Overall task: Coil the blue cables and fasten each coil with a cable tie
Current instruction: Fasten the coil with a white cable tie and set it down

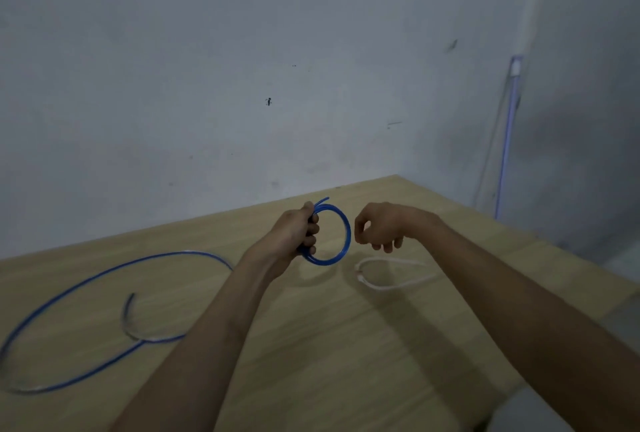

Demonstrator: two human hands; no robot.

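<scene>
Fingers of the left hand (294,229) close around a small blue coil (330,234) at frame centre, above the wooden surface (346,345). Just right, the right hand (379,227) hangs loosely curled, holding nothing. A white cable tie (384,272) lies below it. Loose blue cable (104,310) sprawls lower left, reaching the frame's left edge.

The blue coil (334,236) in the left grip (294,232) is looking like smooth, glossy plastic. Below it, the surface (346,345) is showing matt, pale wood grain, and the white tie (388,274) is appearing smooth, plastic-like.
</scene>
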